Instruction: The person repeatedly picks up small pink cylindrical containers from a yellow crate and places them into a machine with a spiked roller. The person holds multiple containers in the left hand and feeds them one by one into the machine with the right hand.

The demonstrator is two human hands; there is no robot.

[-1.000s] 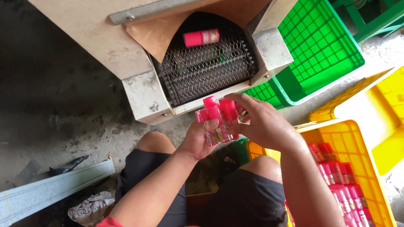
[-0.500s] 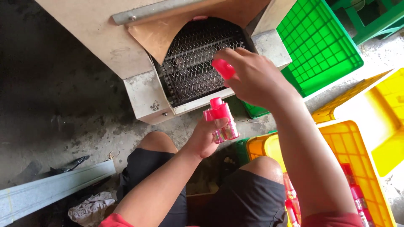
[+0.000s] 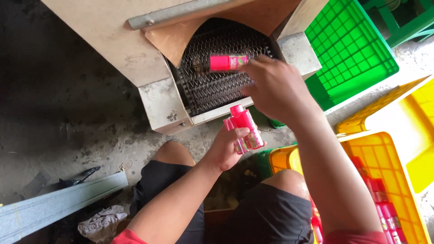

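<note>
A pink-capped bottle (image 3: 228, 62) is laid sideways on the wire mesh belt (image 3: 212, 86) at the machine's mouth, just at the fingertips of the right hand (image 3: 271, 90); whether the fingers are pinching it or merely touching it cannot be told, since the hand covers its right end. A small bunch of like bottles (image 3: 244, 129) is held upright, the fingers of the left hand (image 3: 228, 147) clenched around it, nearer and lower. The step in hand is judged to be feeding bottles onto the belt one at a time. More bottles are glimpsed in the yellow crate (image 3: 384, 153) at the right, partly hidden by the forearm. A green crate (image 3: 352, 49) is seen farther right.
</note>
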